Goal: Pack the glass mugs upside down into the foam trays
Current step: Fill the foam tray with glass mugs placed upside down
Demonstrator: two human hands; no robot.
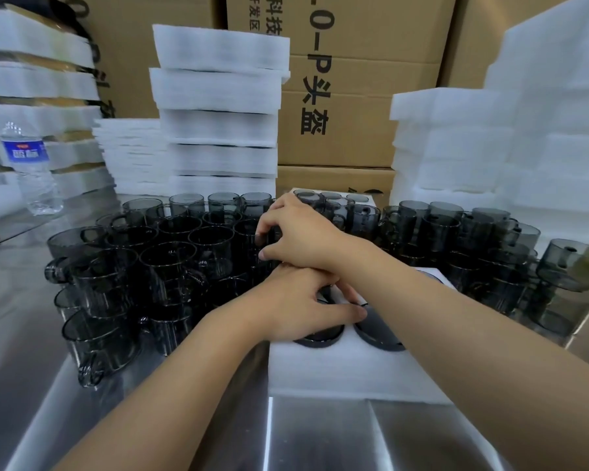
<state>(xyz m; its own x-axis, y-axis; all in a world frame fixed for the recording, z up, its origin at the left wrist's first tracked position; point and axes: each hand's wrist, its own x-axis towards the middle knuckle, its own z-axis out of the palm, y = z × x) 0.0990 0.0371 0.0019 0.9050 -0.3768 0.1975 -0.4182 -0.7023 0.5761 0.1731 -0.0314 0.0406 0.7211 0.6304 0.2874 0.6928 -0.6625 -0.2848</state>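
Our left hand, grip round an upturned mug, seats it in the foam tray; our right hand, crossed over, pinches an upright mug, probably next.

printed sideways on cardboard box: "0-p 头盔", with "科技" above; water bottle label too blurred to read.

— What's the table like?
— Bare, shiny steel. A white foam tray lies flat on it, right in front of me.
— And the glass?
— Smoky glass mugs crowd the steel left of the tray, some stacked. A second batch of mugs stands to its right.
— Further back?
— I see stacks of foam trays along the far side, and a clear water bottle upright at far left.
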